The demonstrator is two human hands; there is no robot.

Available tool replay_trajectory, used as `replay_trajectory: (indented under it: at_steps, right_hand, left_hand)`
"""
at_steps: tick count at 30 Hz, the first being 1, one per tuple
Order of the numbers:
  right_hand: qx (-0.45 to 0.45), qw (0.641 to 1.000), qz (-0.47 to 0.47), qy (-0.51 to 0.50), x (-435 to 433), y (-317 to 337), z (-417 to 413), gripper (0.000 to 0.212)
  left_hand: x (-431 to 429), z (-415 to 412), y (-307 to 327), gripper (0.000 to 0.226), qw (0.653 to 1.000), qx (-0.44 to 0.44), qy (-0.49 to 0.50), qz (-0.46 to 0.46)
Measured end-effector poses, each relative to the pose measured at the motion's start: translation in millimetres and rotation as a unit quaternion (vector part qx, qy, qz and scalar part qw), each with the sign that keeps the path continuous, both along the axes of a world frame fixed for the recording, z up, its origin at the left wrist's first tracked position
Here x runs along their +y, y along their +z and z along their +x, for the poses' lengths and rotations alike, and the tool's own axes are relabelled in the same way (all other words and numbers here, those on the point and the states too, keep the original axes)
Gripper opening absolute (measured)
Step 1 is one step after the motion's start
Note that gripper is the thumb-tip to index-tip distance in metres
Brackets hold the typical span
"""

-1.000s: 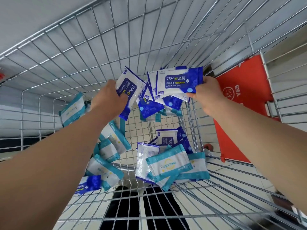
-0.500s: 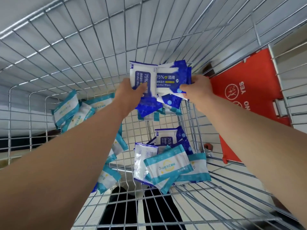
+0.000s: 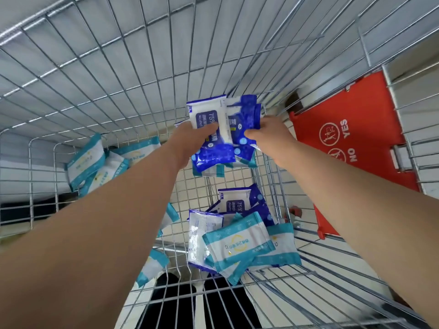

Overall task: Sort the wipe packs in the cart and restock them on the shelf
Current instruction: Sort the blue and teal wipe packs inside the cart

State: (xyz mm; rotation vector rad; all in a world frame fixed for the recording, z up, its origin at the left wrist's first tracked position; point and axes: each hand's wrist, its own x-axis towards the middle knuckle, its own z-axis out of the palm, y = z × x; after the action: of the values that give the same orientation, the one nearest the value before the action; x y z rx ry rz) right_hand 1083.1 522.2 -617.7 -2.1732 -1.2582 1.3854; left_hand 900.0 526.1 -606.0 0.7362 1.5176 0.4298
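Observation:
Both hands meet over the far end of the wire cart (image 3: 99,74), holding a bunch of dark blue alcohol wipe packs (image 3: 223,129). My left hand (image 3: 192,136) grips the front pack of the bunch, thumb across its label. My right hand (image 3: 268,136) pinches the bunch's right side. More dark blue packs (image 3: 237,200) lie on the cart floor below. Teal and white wipe packs lie in a heap at the near right (image 3: 240,245) and along the left wall (image 3: 88,160).
A red fold-down child seat flap (image 3: 351,148) with YES and NO signs hangs on the cart's right side. Wire walls close in the basket all round. Another teal pack (image 3: 152,264) lies under my left forearm. Dark shoes show through the mesh below.
My left hand carried its blue pack rightward and pressed it onto the bunch in my right hand. The view shifted, and both hands now hold one stack.

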Motion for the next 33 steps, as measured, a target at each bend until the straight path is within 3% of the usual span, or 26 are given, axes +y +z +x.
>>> replay_trajectory:
  at_steps: [4, 8, 11, 14, 17, 20, 24, 29, 33]
  right_hand:
    - [0.000, 0.996, -0.029, 0.089, -24.2, 20.6, -6.4, 0.050]
    - [0.054, 0.983, -0.040, 0.170, -49.9, 29.0, -7.0, 0.024]
    - [0.048, 0.975, -0.081, 0.201, -68.8, 38.4, -0.9, 0.035]
    - [0.018, 0.962, -0.132, 0.240, -84.5, 38.4, 10.8, 0.049]
    - [-0.017, 0.931, -0.198, 0.305, -106.3, 38.0, 6.6, 0.057]
    - [-0.084, 0.910, -0.177, 0.364, -122.3, 27.1, 1.0, 0.050]
    - [-0.095, 0.900, -0.176, 0.388, -127.6, 25.4, -4.8, 0.043]
    - [-0.104, 0.902, -0.171, 0.383, -137.9, 21.6, -11.9, 0.064]
    - [-0.084, 0.890, -0.189, 0.406, -135.6, 25.3, -16.6, 0.043]
  left_hand:
    - [-8.2, -14.9, 6.9, 0.034, 0.995, -0.089, 0.034, -0.015]
    - [-31.0, -37.2, 15.7, 0.037, 0.997, -0.069, 0.026, -0.038]
    - [-50.9, -59.1, 21.3, 0.028, 0.998, -0.022, 0.023, -0.045]
    - [-70.4, -76.0, 24.1, 0.018, 0.997, 0.017, -0.056, -0.051]
    - [-91.9, -84.0, 22.5, 0.026, 0.984, 0.064, -0.159, -0.037]
    - [-107.2, -85.9, 14.8, 0.036, 0.976, 0.080, -0.197, -0.052]
    - [-120.6, -89.1, 4.9, 0.039, 0.962, 0.104, -0.243, -0.065]
    - [-132.4, -91.7, -2.0, 0.036, 0.963, 0.101, -0.242, -0.066]
    - [-132.5, -93.9, 2.6, 0.027, 0.960, 0.070, -0.257, -0.084]
